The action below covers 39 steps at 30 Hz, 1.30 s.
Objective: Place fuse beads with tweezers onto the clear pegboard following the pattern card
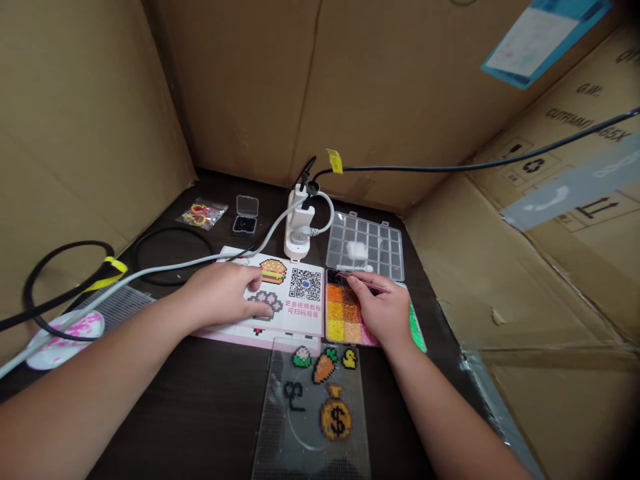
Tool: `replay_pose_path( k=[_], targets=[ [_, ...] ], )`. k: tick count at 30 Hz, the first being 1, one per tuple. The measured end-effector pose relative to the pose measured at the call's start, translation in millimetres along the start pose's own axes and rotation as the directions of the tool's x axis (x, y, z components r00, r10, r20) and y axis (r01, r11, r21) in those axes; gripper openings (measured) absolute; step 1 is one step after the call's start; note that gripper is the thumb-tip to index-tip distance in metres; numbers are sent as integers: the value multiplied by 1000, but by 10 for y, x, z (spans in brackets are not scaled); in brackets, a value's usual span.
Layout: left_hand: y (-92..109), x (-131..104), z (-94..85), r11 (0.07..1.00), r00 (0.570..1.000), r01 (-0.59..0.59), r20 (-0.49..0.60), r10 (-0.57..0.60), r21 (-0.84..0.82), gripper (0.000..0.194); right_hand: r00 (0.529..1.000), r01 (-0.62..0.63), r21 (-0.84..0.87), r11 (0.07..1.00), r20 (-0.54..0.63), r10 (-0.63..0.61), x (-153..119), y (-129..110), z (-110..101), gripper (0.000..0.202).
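The right hand (386, 312) grips tweezers (376, 286), tips at the far-left corner of the bead box (326, 315). The left hand (223, 290), fingers parted, rests on the sheet (306, 319). The pegboard (278, 437) lies bodyward of the bead box, long axis fore-and-aft, nearer the right hand.

Two hands (227, 298) (384, 310), four coloured bead figures (301, 357) (324, 368) (349, 360) (336, 421), one power strip (296, 247)

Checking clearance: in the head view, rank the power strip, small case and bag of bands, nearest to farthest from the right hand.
From the right hand:
1. Power strip, ahead and left.
2. Small case, left of the strip.
3. Bag of bands, left of the case.
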<state>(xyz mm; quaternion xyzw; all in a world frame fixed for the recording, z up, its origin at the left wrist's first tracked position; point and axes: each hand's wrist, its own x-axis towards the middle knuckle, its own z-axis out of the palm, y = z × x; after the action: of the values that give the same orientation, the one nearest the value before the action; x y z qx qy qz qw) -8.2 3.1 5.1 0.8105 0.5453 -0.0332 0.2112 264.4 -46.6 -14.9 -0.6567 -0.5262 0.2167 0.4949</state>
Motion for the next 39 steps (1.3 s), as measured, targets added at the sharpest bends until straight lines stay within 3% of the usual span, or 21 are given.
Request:
replay_pose_path(
  k=[19, 29, 35, 39],
  targets=[
    [-6, -6, 10, 1000, 1000, 0, 4, 0, 7, 46, 999, -44, 28, 999, -14, 45, 21, -8, -15, 15],
    [12, -3, -11, 1000, 1000, 13, 11, -13, -14, 46, 994, -75, 145, 987, -62, 85, -36, -13, -146, 24],
    [-17, -7, 13, 1000, 1000, -5, -15, 5, -17, 48, 976, -214, 433, 876, 68, 205, -181, -329, -285, 28],
    [-16, -26, 5, 999, 999, -30, -25, 29, -41, 47, 988, -155, 487, 859, 78, 134, -356, -532, -470, 24]
  ],
)
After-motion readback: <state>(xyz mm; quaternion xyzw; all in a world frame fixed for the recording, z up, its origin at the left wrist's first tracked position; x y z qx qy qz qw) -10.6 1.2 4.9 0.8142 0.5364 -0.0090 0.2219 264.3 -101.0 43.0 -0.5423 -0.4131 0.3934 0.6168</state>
